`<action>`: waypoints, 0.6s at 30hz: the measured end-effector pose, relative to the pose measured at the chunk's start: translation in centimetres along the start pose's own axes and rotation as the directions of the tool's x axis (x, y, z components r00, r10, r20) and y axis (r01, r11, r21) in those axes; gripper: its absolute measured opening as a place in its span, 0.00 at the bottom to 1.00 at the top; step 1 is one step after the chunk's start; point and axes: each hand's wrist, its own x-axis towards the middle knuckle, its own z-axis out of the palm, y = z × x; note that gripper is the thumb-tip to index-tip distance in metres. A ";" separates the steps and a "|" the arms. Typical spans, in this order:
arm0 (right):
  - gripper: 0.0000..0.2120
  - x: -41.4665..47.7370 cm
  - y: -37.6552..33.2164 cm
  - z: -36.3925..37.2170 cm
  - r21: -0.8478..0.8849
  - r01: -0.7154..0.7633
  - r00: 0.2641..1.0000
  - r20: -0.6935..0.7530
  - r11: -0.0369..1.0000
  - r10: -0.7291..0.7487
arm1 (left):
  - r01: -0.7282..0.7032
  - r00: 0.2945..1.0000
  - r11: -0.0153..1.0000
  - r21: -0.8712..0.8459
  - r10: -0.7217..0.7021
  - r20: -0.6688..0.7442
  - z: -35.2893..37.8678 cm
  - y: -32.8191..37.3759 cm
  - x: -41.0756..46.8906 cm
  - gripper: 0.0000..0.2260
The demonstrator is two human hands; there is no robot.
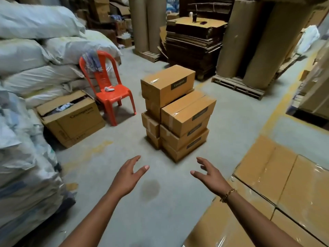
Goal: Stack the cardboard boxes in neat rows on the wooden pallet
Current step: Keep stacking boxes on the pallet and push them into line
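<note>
We are stretching both arms forward, left hand (129,175) and right hand (211,175) spread, fingers loose, gripping nothing. Just ahead, smooth taped cardboard boxes (178,113) are sitting stacked on the grey concrete floor (124,220), their dark labels too blurred to read. Farther left, an open carton (74,122) is showing "Crompton".

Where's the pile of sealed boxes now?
Head view, centre floor: the pile of sealed boxes stands right of the orange chair, nearer than the flattened cardboard stack.
</note>
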 end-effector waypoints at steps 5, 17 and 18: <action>0.33 8.3 -1.9 0.9 0.036 -0.029 0.999 -0.041 0.999 0.030 | -0.017 0.999 1.000 -0.015 0.018 0.042 -2.0 -1.2 10.0 0.30; 0.31 29.0 -10.2 4.9 0.127 -0.095 0.983 -0.143 0.987 0.113 | -0.125 0.981 0.991 0.037 0.118 0.155 -8.8 -0.9 35.1 0.29; 0.31 30.5 -10.7 5.0 0.135 -0.100 0.982 -0.144 0.986 0.119 | -0.129 0.980 0.991 0.031 0.123 0.158 -8.9 -0.6 36.9 0.29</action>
